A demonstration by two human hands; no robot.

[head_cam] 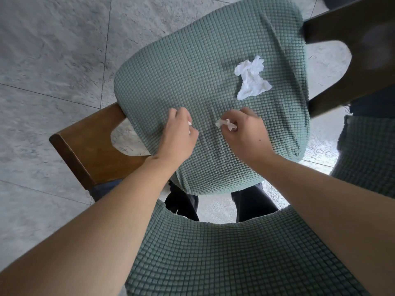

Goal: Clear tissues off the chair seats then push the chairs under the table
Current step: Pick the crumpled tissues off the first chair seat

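Observation:
A chair seat (192, 71) in a green waffle-textured cover fills the middle of the view. A crumpled white tissue (252, 79) lies on its far right part. My right hand (243, 133) rests on the near part of the seat and pinches a small white tissue scrap (226, 124). My left hand (177, 133) sits beside it with fingers curled; a bit of white tissue (189, 123) shows at its fingertips, the rest is hidden in the hand.
The chair's brown wooden backrest (89, 146) stands at the left. A dark wooden piece (352, 60) rises at the upper right. Another green-covered seat (235, 253) lies below my arms, and a third green cover (367, 150) at the right edge. Grey tiled floor (53, 60) surrounds them.

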